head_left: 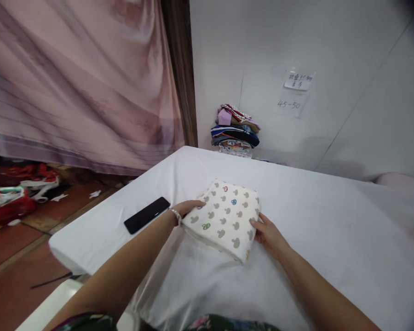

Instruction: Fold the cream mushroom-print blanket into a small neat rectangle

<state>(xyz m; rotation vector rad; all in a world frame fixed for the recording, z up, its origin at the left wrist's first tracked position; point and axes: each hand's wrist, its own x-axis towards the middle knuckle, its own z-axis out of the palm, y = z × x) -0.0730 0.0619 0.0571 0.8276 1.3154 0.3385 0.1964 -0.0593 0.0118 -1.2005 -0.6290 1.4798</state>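
A folded white cloth printed with grey mushrooms and a few coloured ones lies at the middle of the white-covered table. My left hand grips its left edge, thumb on top and the other fingers mostly hidden. At the right edge, my right hand pinches the cloth with its thumb above and fingers partly underneath. A bracelet circles my left wrist.
A black phone lies on the table left of my left hand. Behind the far edge rises a stack of folded clothes by the wall. A pink curtain hangs at left, above a floor with a red container.
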